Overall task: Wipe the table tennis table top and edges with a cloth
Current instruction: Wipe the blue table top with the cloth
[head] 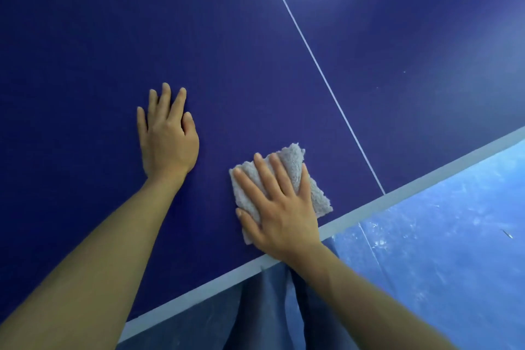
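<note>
The right hand [279, 207] lies flat with its fingers straight and spread, pressing a folded grey cloth [295, 176] onto the dark blue table tennis table [85, 37], just inside the pale edge stripe [412, 179] and left of the thin white centre line [321, 71]. The left hand [167, 136] rests palm-down on the bare tabletop near the cloth, fingers extended and holding nothing. Below the edge show dark trousers [255, 307] and a scuffed blue floor [454, 250].

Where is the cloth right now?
In the head view the cloth lies flat on the blue table top under the right hand, just inside the white edge band, right of the left hand.
</note>
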